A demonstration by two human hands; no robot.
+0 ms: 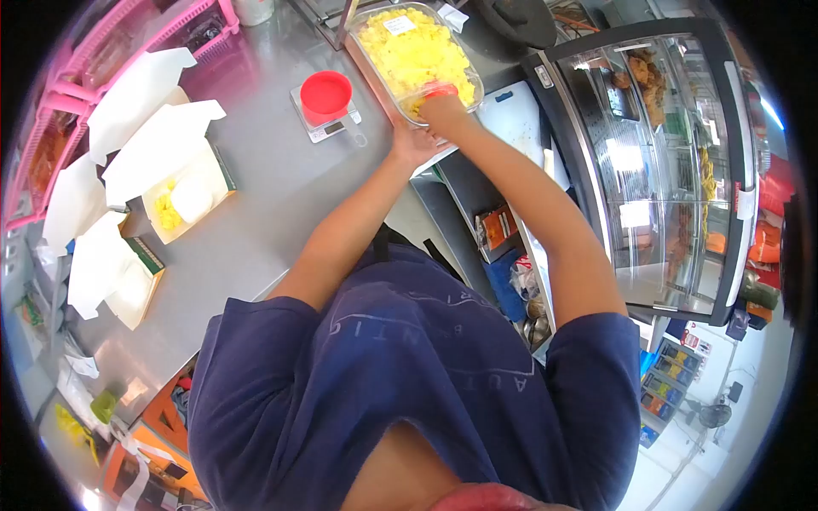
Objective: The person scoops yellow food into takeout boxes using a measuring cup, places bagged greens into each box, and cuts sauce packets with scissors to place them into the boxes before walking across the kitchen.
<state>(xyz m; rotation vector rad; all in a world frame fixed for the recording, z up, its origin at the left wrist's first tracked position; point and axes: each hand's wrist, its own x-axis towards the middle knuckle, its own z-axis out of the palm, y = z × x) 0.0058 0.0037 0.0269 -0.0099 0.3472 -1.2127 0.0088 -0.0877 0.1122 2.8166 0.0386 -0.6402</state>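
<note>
My right hand (445,111) reaches into the near end of a clear container (480,85) filled with yellow food (413,55). Its fingers are wrapped round a red scoop or cup (439,89), partly hidden by the hand. My left hand (413,143) is at the container's near left corner, with its fingers spread along the edge. To the left, a red bowl (325,95) sits on a small white scale (322,132). An open takeaway box (223,198) farther left holds some yellow food (167,207) and a white item (192,195).
Another open box (136,294) stands at the left edge of the metal counter (264,170). Pink baskets (77,94) line the far left. A glass display case (630,162) with food stands at the right. A dark round lid (514,19) lies beyond the container.
</note>
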